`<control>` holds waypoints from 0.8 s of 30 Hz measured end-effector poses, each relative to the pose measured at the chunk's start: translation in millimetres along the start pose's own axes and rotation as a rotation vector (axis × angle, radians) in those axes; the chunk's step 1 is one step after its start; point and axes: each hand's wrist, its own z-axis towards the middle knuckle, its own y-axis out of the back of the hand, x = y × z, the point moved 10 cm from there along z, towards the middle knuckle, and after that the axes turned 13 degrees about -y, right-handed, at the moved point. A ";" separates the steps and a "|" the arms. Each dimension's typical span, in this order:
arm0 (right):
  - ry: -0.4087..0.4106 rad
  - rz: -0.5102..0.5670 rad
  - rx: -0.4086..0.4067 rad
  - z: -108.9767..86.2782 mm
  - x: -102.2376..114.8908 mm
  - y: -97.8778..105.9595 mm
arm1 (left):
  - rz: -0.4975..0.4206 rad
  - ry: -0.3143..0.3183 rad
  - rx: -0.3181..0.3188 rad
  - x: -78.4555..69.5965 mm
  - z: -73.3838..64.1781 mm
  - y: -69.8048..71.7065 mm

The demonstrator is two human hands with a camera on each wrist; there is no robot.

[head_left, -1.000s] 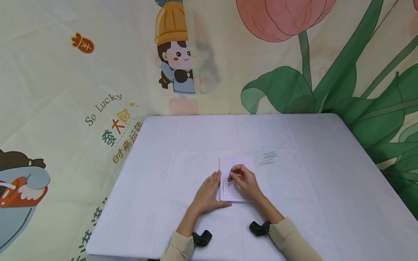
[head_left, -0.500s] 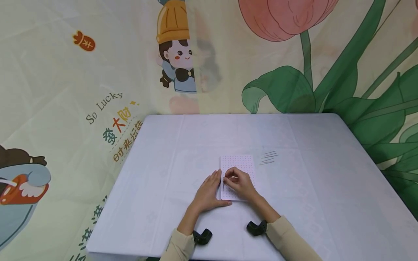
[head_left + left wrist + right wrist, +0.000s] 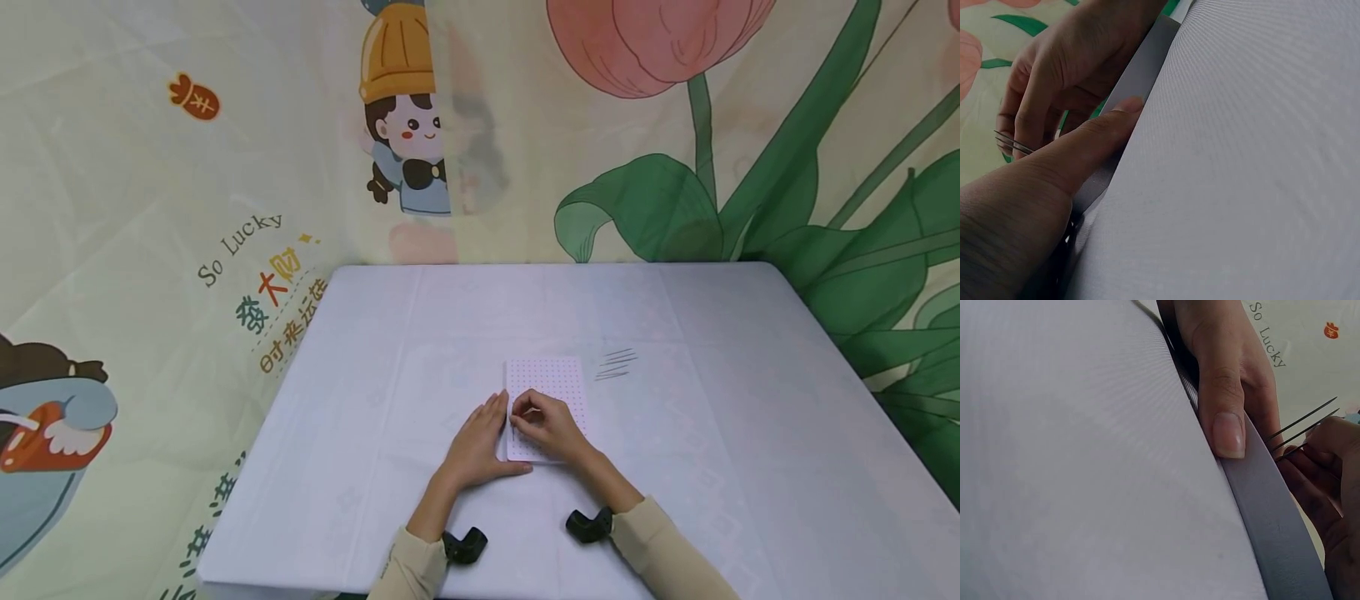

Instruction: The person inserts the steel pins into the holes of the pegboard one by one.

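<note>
A white board with a grid of small holes (image 3: 547, 375) lies on the table. My left hand (image 3: 476, 446) rests flat along its left edge, its thumb stretched across the front edge. Over the board's left side, my right hand (image 3: 547, 425) pinches a thin metal needle (image 3: 1290, 453) between thumb and forefinger. Two similar standing needles (image 3: 1304, 418) rise from the board right beside those fingertips in the right wrist view. From the left wrist side, the needles (image 3: 1013, 142) show past my left thumb. The needle's lower end is hidden behind the board's edge.
Several loose needles (image 3: 617, 364) lie side by side on the white-covered table (image 3: 420, 333), just right of the board. Black wrist cameras (image 3: 465, 546) sit at both sleeves. A printed cloth (image 3: 510, 125) hangs behind the table.
My right hand has moved left and slightly toward me, from the middle of the board to its left side, with the needle still pinched. The left hand has stayed put.
</note>
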 end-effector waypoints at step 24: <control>-0.075 0.009 0.037 0.5 -9.7 -0.5 | 0.004 0.000 0.003 -1.4 0.0 -0.1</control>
